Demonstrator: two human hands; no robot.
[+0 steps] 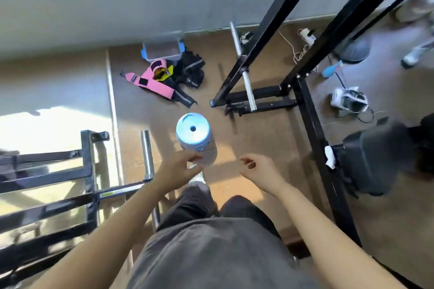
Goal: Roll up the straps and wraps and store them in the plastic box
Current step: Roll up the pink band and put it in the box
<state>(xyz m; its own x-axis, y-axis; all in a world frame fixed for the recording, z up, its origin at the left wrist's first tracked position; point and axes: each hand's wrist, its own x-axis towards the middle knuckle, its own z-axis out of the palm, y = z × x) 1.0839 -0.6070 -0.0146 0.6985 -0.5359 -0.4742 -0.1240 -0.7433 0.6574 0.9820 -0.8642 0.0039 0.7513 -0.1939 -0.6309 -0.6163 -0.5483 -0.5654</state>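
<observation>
A clear plastic box (162,50) with blue latches sits on the brown floor by the wall. In front of it lies a heap of wraps: pink straps (150,83) with black ends, a yellow piece (162,74) and black wraps (192,69). My left hand (178,169) and my right hand (260,170) hang in front of me with loosely curled fingers, holding nothing, well short of the heap. I am standing and looking down at my legs.
A light-blue stool (193,130) stands between me and the wraps. A black rack frame (265,58) with a steel bar (245,73) rises on the right. More black frame (70,171) lies at the left. Cables and a white device (348,99) sit far right.
</observation>
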